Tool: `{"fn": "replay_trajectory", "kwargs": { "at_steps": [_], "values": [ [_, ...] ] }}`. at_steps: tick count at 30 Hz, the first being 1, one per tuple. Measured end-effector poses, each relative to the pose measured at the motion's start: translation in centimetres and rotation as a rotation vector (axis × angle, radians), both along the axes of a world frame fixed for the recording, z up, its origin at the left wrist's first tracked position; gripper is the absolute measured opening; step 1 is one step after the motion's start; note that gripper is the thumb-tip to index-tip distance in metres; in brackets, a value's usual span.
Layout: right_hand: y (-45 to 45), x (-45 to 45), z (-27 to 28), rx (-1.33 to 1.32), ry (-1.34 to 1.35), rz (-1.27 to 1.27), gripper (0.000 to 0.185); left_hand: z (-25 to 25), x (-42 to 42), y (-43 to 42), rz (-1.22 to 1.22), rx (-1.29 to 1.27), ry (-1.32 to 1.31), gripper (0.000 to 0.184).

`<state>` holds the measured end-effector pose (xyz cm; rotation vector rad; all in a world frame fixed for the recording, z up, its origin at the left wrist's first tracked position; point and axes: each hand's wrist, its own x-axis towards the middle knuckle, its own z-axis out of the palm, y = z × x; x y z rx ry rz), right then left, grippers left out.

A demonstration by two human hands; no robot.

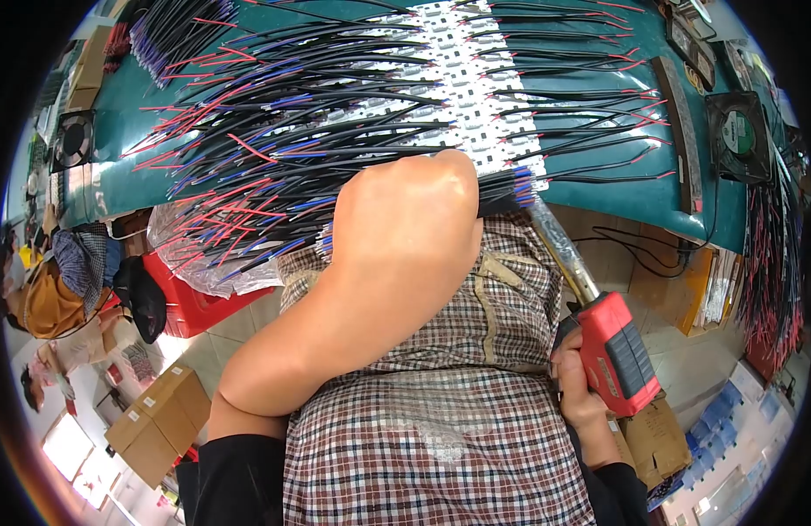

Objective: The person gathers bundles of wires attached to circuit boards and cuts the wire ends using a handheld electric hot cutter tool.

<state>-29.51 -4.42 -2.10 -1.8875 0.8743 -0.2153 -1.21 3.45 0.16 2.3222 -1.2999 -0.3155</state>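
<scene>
My left hand (pixel 410 210) is closed around a bundle of black wires (pixel 502 195) at the near edge of the bench. Blue and red wire ends poke out on its right side. In my right hand (pixel 576 381) is a soldering gun (pixel 620 355) with a red and black body. Its metal barrel points up and left, and its tip is close to the bundle's end; whether they touch I cannot tell. Beyond my left hand lies a panel of small white circuit boards (pixel 471 79), with black wires (pixel 291 114) fanning out left and right.
A green bench top (pixel 598 206) carries a fan (pixel 737 136) at right and another fan (pixel 74 138) at left. More wires (pixel 769 263) hang at the right edge. A red stool-like object (pixel 186 311), plastic sheeting (pixel 173 232) and cardboard boxes (pixel 160 421) are at lower left.
</scene>
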Motion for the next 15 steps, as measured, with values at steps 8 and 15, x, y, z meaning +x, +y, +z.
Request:
{"fn": "replay_trajectory", "kwargs": {
  "at_steps": [8,15],
  "values": [
    [-0.2,2.4,0.9,0.093,-0.187,-0.082,0.017,0.2,0.1,0.2,-0.029,0.015,-0.005,0.024],
    [-1.4,2.6,-0.2,0.076,-0.373,-0.315,0.025,2.1,1.3,1.0,0.05,-0.027,-0.117,0.022]
  ]
}}
